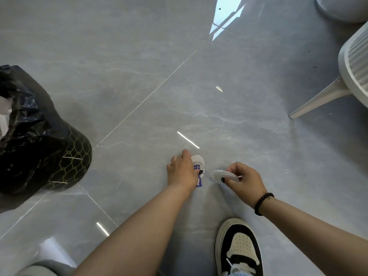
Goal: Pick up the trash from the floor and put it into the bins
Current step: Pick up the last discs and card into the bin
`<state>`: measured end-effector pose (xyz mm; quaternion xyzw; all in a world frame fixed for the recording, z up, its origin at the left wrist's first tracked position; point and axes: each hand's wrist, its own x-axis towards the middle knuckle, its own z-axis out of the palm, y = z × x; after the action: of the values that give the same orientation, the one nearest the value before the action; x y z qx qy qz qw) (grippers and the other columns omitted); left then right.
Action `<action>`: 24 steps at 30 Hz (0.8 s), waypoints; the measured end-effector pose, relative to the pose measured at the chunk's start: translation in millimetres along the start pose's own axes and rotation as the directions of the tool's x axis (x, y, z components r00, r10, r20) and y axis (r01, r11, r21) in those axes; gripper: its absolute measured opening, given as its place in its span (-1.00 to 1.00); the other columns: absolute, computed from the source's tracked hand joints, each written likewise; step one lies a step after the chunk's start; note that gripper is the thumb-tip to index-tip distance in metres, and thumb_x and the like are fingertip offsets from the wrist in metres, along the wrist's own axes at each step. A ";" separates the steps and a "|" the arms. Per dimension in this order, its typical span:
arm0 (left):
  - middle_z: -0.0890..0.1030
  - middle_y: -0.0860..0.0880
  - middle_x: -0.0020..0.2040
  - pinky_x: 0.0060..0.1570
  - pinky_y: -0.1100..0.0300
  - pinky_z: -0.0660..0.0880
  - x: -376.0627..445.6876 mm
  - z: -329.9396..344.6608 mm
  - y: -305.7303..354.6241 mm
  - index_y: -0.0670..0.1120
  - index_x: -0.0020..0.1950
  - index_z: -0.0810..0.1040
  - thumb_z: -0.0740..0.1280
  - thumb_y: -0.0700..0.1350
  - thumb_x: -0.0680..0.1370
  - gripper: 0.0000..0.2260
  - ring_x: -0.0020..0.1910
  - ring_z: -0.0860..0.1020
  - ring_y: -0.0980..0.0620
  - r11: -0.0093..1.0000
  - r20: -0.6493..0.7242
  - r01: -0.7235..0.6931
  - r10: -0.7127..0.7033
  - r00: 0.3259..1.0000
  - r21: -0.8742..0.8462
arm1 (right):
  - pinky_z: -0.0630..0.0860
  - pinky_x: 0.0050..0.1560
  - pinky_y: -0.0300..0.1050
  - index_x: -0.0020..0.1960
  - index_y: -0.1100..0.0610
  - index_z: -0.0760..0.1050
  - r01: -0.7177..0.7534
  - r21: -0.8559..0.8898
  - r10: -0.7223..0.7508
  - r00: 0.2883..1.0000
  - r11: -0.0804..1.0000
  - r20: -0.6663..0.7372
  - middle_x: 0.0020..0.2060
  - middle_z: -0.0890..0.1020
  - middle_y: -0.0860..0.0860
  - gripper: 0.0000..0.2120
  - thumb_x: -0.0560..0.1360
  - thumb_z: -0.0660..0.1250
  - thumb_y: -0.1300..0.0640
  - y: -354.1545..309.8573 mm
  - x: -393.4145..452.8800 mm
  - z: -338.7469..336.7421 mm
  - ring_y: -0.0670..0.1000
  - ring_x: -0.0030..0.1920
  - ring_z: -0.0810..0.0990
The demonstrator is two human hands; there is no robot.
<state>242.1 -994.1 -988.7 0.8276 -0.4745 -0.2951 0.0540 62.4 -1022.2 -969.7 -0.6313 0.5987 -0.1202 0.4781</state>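
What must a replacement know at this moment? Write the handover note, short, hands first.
Left hand: gripping a white oval wrapper with blue print, low over the grey tiled floor.
Right hand: pinching a round white plastic lid, lifted beside the wrapper.
Bin: black patterned bin lined with a black plastic bag, to the left, some white waste already inside.
Done: both pieces are in hand.
Left: carry both to the bin and drop them in. No other trash is visible on the floor.

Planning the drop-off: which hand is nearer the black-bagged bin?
Left. The left hand is between the bin and the right hand, which holds a white disc farther away.
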 end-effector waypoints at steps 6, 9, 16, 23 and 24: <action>0.56 -0.07 0.08 -0.03 0.05 0.47 -17.4 -27.9 -18.4 -0.07 0.16 0.35 0.31 0.02 0.55 -0.72 0.02 0.52 -0.12 0.987 0.033 -0.067 0.072 0.997 -0.146 | 0.51 -0.21 -0.23 -0.08 0.09 0.50 -0.009 0.044 0.011 1.000 0.999 -0.029 -0.16 0.61 -0.04 -0.86 0.41 0.43 0.19 -8.8 0.2 0.2 -0.04 -0.13 0.58; 0.59 -0.08 0.00 -0.06 0.01 0.54 -25.9 -64.8 -30.9 -0.04 0.15 0.35 0.29 0.02 0.57 -0.76 -0.08 0.56 -0.09 0.977 0.036 -0.072 0.080 0.996 -0.203 | 0.59 -0.25 -0.15 0.07 0.05 0.44 -0.036 0.127 0.039 0.999 0.991 -0.018 -0.08 0.58 -0.08 -0.78 0.46 0.40 0.15 -26.7 -1.3 1.5 -0.04 -0.09 0.60; 0.62 0.04 -0.10 -0.27 0.18 0.48 -74.4 -202.3 -60.3 0.09 0.04 0.41 0.36 0.05 0.53 -0.83 -0.25 0.55 0.08 0.988 0.003 -0.142 0.142 0.990 -0.066 | 0.42 -0.52 -0.39 0.15 0.01 0.41 0.188 0.150 -0.207 0.971 0.971 0.123 -0.08 0.59 -0.04 -0.75 0.52 0.33 0.22 -125.7 -17.0 -14.2 -0.15 -0.34 0.59; 0.65 0.04 -0.21 -0.43 0.26 0.51 -172.1 -331.9 -102.5 0.08 -0.03 0.53 0.35 -0.03 0.54 -0.96 -0.41 0.61 0.13 0.985 -0.103 -0.136 0.126 0.987 -0.102 | 0.50 -0.46 -0.21 0.11 -0.03 0.43 0.468 0.027 -0.461 0.856 0.883 0.232 -0.20 0.64 0.01 -0.78 0.52 0.31 0.19 -248.6 -53.7 -39.8 -0.16 -0.49 0.56; 0.65 0.04 -0.22 -0.35 0.18 0.54 -184.2 -347.0 -114.9 0.09 -0.05 0.54 0.35 -0.04 0.54 -0.97 -0.37 0.62 0.09 0.983 -0.185 -0.132 0.108 0.977 -0.127 | 0.50 -0.45 -0.21 0.11 -0.03 0.43 0.521 0.000 -0.505 0.827 0.854 0.249 -0.21 0.64 0.01 -0.79 0.52 0.31 0.18 -272.1 -61.5 -40.0 -0.16 -0.49 0.55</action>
<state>446.8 -847.3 -666.0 0.8146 -0.4953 -0.2487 0.1710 192.2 -1034.3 -719.8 -0.7945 0.3486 -0.1464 0.4753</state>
